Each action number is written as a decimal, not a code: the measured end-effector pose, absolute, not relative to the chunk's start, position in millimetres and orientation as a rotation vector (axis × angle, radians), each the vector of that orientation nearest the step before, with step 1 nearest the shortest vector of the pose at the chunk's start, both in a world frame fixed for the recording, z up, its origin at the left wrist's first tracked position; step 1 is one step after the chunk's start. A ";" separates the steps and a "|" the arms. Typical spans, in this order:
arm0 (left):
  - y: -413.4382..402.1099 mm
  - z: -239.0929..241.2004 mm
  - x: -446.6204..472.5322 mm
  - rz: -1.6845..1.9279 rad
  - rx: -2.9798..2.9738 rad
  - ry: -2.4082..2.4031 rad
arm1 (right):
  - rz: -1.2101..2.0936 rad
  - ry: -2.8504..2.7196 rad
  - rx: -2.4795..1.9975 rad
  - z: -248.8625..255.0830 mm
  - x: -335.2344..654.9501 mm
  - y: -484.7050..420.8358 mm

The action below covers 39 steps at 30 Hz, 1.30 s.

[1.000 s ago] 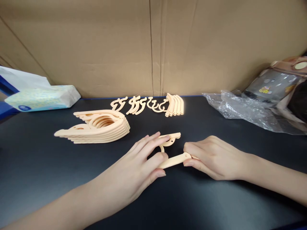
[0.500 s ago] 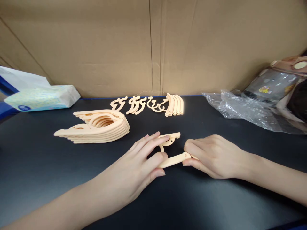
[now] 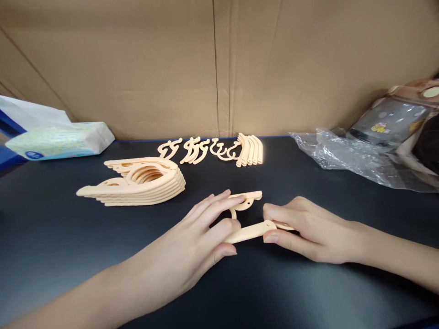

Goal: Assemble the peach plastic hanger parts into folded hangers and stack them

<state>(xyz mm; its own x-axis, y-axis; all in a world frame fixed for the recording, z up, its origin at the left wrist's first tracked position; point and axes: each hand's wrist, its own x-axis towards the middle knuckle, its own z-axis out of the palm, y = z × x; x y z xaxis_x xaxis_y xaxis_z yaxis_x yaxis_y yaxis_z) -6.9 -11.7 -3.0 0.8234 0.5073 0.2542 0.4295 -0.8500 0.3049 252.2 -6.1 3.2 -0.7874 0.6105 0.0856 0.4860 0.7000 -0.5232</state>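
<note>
Both my hands grip one peach plastic folding hanger [image 3: 247, 230] that lies on the black table [image 3: 61, 256]. My left hand [image 3: 202, 237] pinches the hanger's left arm, its fingers reaching over the hook part [image 3: 245, 201]. My right hand [image 3: 307, 230] is closed on the hanger's right end, fingers lying low against the table. A stack of folded hangers [image 3: 137, 183] of the same colour rests to the left. Behind it lie a row of loose hook pieces [image 3: 197, 150] and a bunch of arm pieces [image 3: 251, 150].
A cardboard wall [image 3: 219, 64] closes the back. A tissue pack [image 3: 60, 139] sits at the far left. Crumpled clear plastic film [image 3: 346, 155] and a grey packaged item [image 3: 394, 119] lie at the right.
My right hand has flattened and slid slightly right and down along the hanger's end. The hook part has shifted a little to the right. My left hand has barely moved.
</note>
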 end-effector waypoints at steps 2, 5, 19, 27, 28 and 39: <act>-12.1 -1.7 -6.6 0.505 2.760 0.719 | 0.761 -2.637 -0.874 4.9 251.9 -6.4; -12.5 -0.8 -6.5 0.500 2.744 0.725 | 0.815 -2.616 -0.894 6.7 251.4 -6.2; -14.2 2.1 -6.3 0.450 2.725 0.663 | 1.210 -2.414 -0.756 11.3 246.6 -9.9; -17.0 3.4 -7.4 0.451 2.697 0.659 | 1.715 -2.120 -0.649 12.6 244.4 -9.5; -16.5 3.7 -7.4 0.460 2.687 0.662 | 1.760 -2.088 -0.676 13.1 245.8 -9.0; -14.9 -0.3 -9.4 0.471 2.786 0.634 | 1.936 -2.108 -0.700 15.4 256.5 6.3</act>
<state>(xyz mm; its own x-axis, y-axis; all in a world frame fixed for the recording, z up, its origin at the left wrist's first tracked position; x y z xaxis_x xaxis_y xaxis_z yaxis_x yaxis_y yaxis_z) -9.4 -14.9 -0.3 0.8535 0.4545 0.2549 0.3754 -0.8755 0.3041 256.5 6.3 15.4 -0.8693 0.4640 -0.1704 0.2093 0.0332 -0.9773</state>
